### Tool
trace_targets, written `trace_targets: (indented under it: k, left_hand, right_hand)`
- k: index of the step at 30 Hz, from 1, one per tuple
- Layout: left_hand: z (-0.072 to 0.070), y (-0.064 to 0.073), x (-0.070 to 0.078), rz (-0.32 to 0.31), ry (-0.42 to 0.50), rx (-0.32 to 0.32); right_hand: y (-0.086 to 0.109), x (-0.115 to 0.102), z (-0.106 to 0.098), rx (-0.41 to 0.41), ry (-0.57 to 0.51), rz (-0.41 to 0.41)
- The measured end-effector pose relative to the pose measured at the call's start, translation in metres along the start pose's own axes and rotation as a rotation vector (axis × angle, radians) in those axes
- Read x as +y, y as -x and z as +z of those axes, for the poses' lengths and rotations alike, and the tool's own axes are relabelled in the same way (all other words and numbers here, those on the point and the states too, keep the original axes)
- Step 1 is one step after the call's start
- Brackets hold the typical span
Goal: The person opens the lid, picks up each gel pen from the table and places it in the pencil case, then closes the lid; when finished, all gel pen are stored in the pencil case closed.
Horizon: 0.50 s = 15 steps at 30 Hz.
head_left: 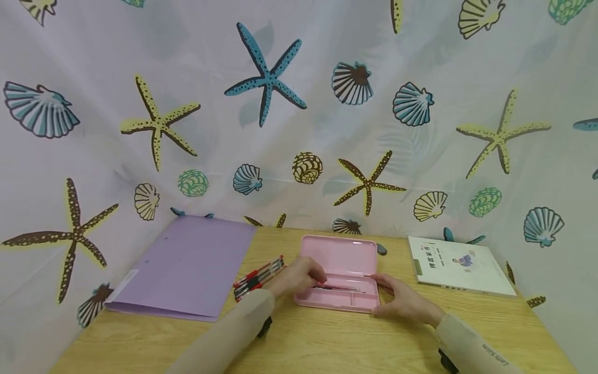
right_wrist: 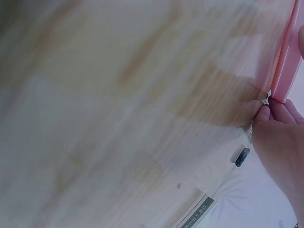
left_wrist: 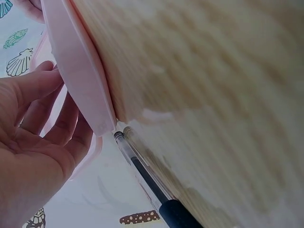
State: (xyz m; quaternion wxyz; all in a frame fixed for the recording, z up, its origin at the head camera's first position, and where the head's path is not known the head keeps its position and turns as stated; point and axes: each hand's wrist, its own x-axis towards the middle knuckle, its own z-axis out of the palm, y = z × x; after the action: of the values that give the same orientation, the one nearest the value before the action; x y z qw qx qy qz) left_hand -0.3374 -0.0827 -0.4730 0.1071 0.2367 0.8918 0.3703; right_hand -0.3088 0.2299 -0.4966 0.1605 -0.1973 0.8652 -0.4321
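A pink pencil case (head_left: 322,299) lies on the table with its lid (head_left: 338,254) raised at the back; its tray has a long compartment and a small one at the front right. My left hand (head_left: 297,275) reaches over the tray's left end, fingers curled down onto the end of a slim pen (head_left: 341,288) lying lengthwise inside. In the left wrist view, the case wall hides those fingertips. My right hand (head_left: 404,301) grips the case's right end, thumb at the front corner and fingers farther back. The right wrist view shows its fingertips (right_wrist: 278,111) against the case.
Several pens (head_left: 257,278) with red and black parts lie in a bunch left of the case, beneath my left forearm. A purple folder (head_left: 187,265) lies at the left, a white book (head_left: 460,265) at the right. A patterned curtain (head_left: 327,130) stands behind the table (head_left: 327,343).
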Motion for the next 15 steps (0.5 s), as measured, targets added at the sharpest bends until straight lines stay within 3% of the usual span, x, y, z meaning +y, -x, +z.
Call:
trace_targets:
  k: [8, 15]
  left_hand:
    - [-0.001, -0.001, -0.003, 0.016, 0.042, 0.027]
    - [-0.01, 0.003, -0.007, 0.072, 0.136, 0.111]
  right_hand:
    - [0.001, -0.002, -0.001, -0.001, 0.014, -0.008]
    - [0.001, -0.006, -0.001, -0.005, 0.02, -0.014]
